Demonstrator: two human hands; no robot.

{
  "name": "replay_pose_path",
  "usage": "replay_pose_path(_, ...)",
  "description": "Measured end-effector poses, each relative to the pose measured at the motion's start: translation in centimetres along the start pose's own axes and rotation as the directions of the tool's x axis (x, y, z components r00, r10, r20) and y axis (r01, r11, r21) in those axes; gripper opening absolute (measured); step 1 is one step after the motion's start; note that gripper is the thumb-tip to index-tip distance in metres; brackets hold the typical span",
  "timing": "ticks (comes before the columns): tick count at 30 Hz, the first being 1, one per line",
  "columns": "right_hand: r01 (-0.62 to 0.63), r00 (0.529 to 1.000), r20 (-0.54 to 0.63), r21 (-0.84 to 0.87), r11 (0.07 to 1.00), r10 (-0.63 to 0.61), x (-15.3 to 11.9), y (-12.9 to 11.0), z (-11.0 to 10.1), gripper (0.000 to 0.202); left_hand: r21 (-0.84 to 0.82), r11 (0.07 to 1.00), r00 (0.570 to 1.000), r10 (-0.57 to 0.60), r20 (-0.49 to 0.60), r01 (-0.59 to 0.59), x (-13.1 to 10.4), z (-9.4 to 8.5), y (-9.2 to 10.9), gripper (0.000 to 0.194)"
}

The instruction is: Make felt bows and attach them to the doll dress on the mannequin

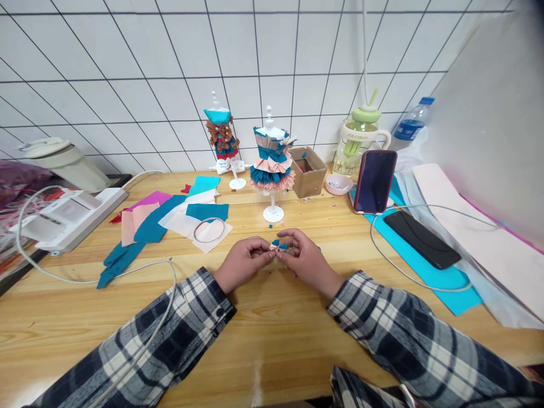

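Observation:
My left hand (245, 262) and my right hand (306, 260) meet above the table, thumbs and fingers pinched together. Between them is a small folded paper piece (278, 246) in teal and peach, partly covered by my fingertips. Just beyond my hands stands a miniature dress form (272, 158) on a white base, dressed in teal, peach and tan ruffled paper with a bow at its side. Farther back on the left, a second dress form (221, 136) wears turquoise, brown and red paper.
Crepe paper sheets (170, 218) lie left of my hands, with a wire ring (209, 230) on them. A cardboard box (309, 173), pink dish (339, 184), upright phone (374, 181), flat phone (422, 239) and lidded jug (359, 141) stand or lie right. A white cable (172, 294) crosses my left sleeve.

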State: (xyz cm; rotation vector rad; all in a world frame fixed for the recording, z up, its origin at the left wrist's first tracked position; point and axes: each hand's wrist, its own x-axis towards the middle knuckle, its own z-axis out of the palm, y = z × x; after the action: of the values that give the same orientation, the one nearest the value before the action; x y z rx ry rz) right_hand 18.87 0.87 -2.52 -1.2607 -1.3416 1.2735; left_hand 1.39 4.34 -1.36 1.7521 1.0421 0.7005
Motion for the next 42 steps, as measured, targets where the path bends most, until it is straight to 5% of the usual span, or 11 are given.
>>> replay_pose_path(7,-0.027,0.999,0.047,0.061,0.998,0.024,0.05,-0.22,0.03,0.043,0.015,1.0,1.0,-0.019,-0.015,0.019,-0.01,0.01,0.18,0.024)
replay_pose_path(13,-0.072,0.996,0.062,0.094,0.993,0.067,-0.02,-0.48,0.01,0.046,0.045,0.996,0.995,0.075,-0.059,-0.073,0.04,-0.05,0.34,0.023)
replay_pose_path(42,-0.117,0.992,0.062,0.1,0.988,0.111,0.26,-0.05,-0.34,0.053,0.004,0.999,0.999,-0.037,-0.038,0.037,-0.04,0.42,0.34,0.023)
